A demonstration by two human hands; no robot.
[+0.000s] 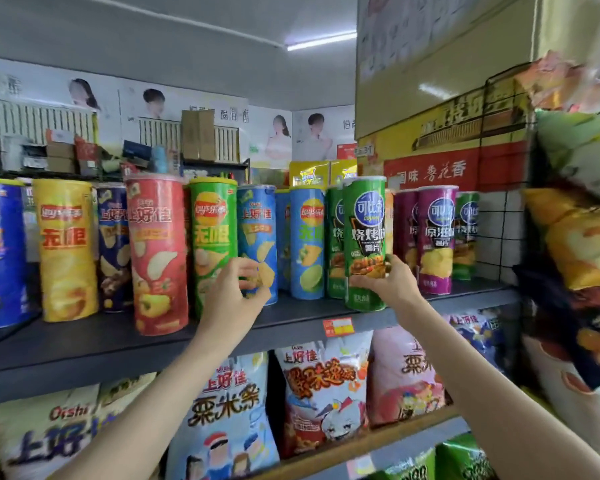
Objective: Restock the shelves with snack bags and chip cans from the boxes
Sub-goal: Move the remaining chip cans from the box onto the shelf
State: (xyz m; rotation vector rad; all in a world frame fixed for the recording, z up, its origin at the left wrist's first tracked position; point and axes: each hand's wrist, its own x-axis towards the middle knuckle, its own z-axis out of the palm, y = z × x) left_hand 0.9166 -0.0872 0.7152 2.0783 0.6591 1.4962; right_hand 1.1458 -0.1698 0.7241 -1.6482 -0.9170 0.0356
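green can: (365, 242) we've got it upright at the front edge of the top shelf (84, 344), long axis straight up and down, label facing us. Can't quite tell if the base is fully down on the shelf or a hair above it.

right hand: (390, 284) this one's doing the work. Fingers and thumb wrap the can's lower part from the front-right, so the can sits just above and to the left of the palm.

left hand: (238, 292) holding nothing. Fingers loosely curled, thumb close to the fingertips, hovering in front of the blue can (257, 244) and the light green can (213, 247). Near them, but we can't say it touches either.

the key bit: the green can is in the right hand, well apart from the left, so any push back is the right hand's job. There's a second green can (335, 244) right behind it to the left, and purple cans (435, 240) off to the right.

what we reckon comes next: slide it back in line with its row, keeping it vertical so it doesn't knock over its neighbours.

further out: snack bags (321, 400) fill the shelf below, a price tag (338, 326) is on the shelf edge, more bags hang on a wire rack (506, 216) at right.

progress: top row looks pretty full already, just our guess.
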